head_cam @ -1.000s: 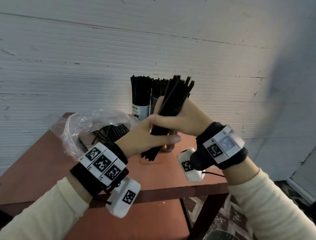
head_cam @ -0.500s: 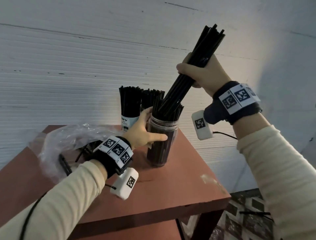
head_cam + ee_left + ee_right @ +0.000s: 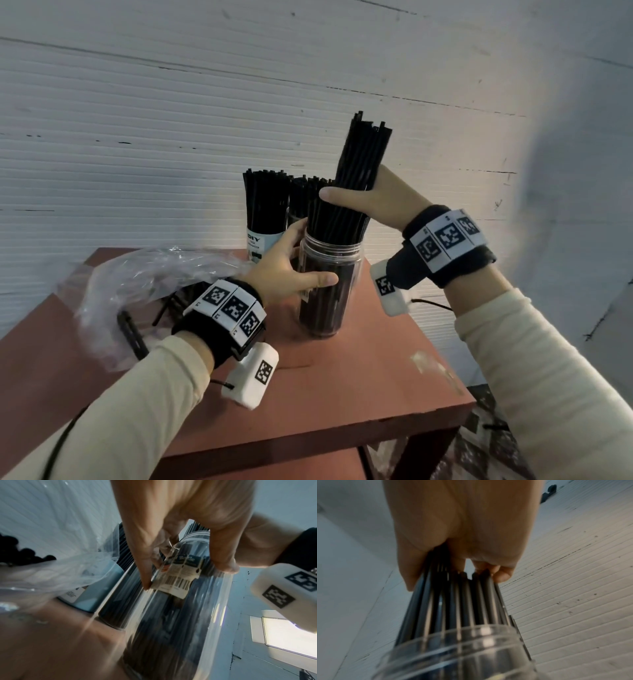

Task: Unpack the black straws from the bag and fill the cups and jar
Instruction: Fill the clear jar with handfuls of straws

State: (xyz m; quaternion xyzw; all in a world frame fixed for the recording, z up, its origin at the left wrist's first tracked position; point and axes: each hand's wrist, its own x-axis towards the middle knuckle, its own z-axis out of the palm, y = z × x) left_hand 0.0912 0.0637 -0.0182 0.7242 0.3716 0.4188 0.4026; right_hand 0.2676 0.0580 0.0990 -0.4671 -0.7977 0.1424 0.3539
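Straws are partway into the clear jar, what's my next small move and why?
Probably loosen the right hand so the straw bundle slides down; its lower ends are already inside the jar mouth, and the left hand holds the jar upright.

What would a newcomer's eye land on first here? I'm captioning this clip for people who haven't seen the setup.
The thick bundle of black straws stands out first, gripped by the right hand with its lower ends in the clear jar at mid-table. The left hand holds that jar's side. Behind it stands a straw-filled cup, and a crumpled plastic bag lies to the left on the red-brown table.
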